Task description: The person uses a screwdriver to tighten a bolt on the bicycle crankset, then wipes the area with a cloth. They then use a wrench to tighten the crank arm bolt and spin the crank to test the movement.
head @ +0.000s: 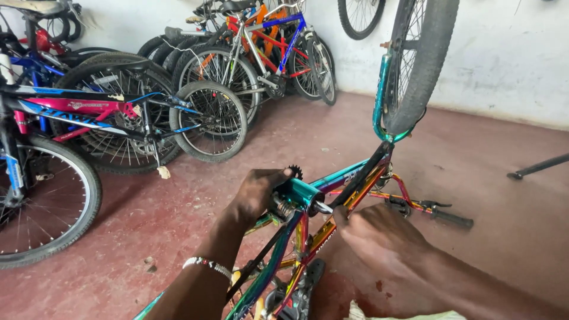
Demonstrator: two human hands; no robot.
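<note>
An upside-down bicycle with an iridescent teal and orange frame [347, 178] stands in front of me, its front wheel [418, 59] up in the air. My left hand [258, 192] grips the left side of the teal bottom bracket shell [299, 194], next to a small black sprocket [294, 172]. My right hand [379, 237] is closed at the shell's right end, around the axle stub [323, 207] or a tool on it; which one is hidden. The handlebar [441, 214] rests on the floor beyond.
Several bicycles [195, 83] lean together at the left and back against a white wall [504, 53]. A large wheel [41, 201] stands close at my left. A dark bar [536, 168] lies on the red floor [296, 136] at the right.
</note>
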